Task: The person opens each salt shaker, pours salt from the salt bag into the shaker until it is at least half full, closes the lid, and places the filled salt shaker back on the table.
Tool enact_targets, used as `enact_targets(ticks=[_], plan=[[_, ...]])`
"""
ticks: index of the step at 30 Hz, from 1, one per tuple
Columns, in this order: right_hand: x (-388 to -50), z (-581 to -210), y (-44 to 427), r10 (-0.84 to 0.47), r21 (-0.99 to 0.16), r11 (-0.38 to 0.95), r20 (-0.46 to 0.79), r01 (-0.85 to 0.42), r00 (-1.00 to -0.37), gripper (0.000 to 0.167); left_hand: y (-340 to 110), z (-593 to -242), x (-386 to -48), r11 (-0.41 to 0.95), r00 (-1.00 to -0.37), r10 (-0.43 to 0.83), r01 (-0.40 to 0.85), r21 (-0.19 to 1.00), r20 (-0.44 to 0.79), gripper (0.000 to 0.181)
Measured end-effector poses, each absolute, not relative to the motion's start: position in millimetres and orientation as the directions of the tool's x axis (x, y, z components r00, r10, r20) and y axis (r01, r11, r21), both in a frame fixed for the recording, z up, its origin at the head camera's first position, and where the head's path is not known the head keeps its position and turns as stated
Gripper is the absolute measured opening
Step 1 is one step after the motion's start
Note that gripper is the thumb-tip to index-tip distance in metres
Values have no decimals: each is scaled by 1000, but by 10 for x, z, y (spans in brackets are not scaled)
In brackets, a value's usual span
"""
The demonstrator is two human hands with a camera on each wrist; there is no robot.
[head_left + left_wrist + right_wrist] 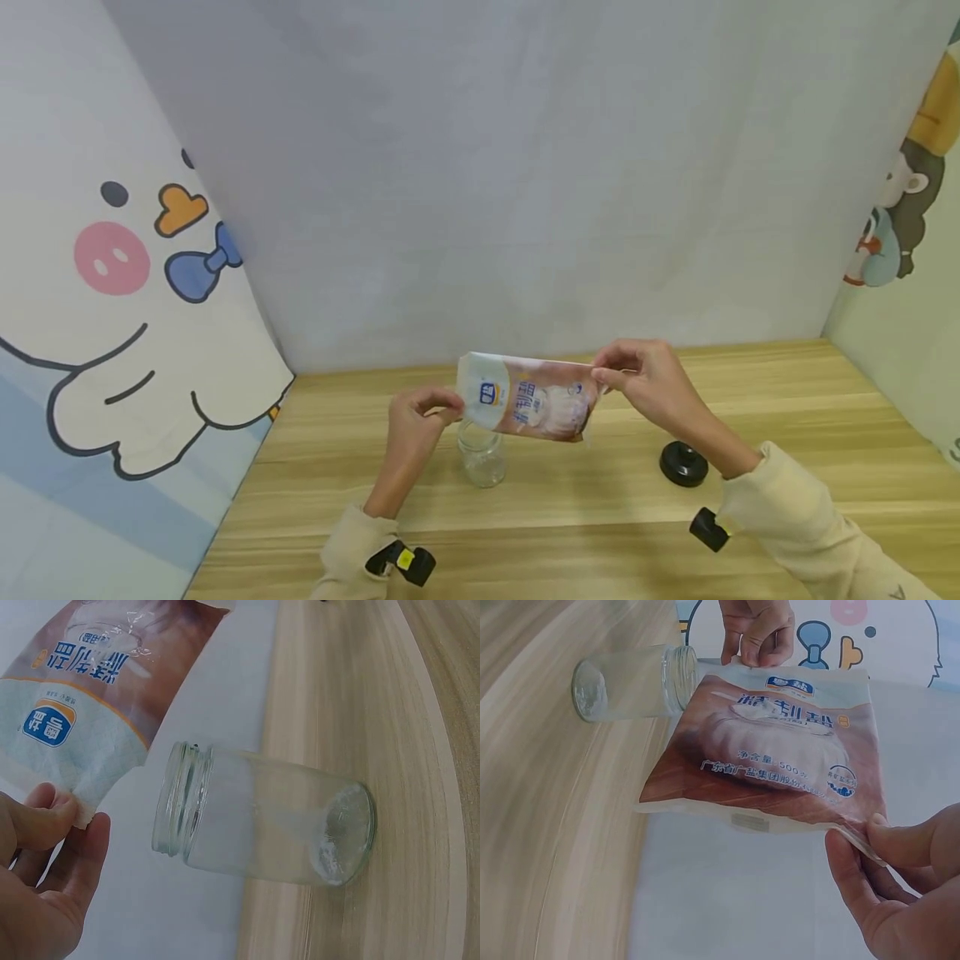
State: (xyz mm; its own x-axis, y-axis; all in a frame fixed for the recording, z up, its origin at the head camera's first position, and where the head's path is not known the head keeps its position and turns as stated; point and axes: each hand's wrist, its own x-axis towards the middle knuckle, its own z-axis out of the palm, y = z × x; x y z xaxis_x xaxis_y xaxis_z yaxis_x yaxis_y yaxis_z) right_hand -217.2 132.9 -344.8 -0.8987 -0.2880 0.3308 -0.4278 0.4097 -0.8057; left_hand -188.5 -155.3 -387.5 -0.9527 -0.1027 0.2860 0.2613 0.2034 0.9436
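Observation:
Both hands hold a bag of salt (547, 404), brown and pale blue with printed lettering, above the table. At its pale end, my left hand (420, 429) pinches a corner between thumb and fingers; the left wrist view shows this pinch closely. My right hand (648, 383) pinches a corner at the brown end. Just below the bag's pale end, a clear glass jar (483, 462) stands upright without a lid. Some whitish matter shows at the jar's bottom (346, 836) in the left wrist view. Whether the bag touches the jar's rim, I cannot tell.
A black round lid (683, 463) with a knob lies on the wood-grain table (585, 533), near the right forearm. A plain grey cloth (510, 183) hangs behind the table. Printed cartoon panels (112, 333) flank it left and right.

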Motion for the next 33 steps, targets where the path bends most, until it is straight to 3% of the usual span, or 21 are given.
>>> enact_targets(ticks=[33], plan=[[-2178, -3295, 1251, -324, -744, 462, 366, -483, -873, 5, -1565, -3918, -1806, 228, -944, -115, 279, 933, 311, 8]])
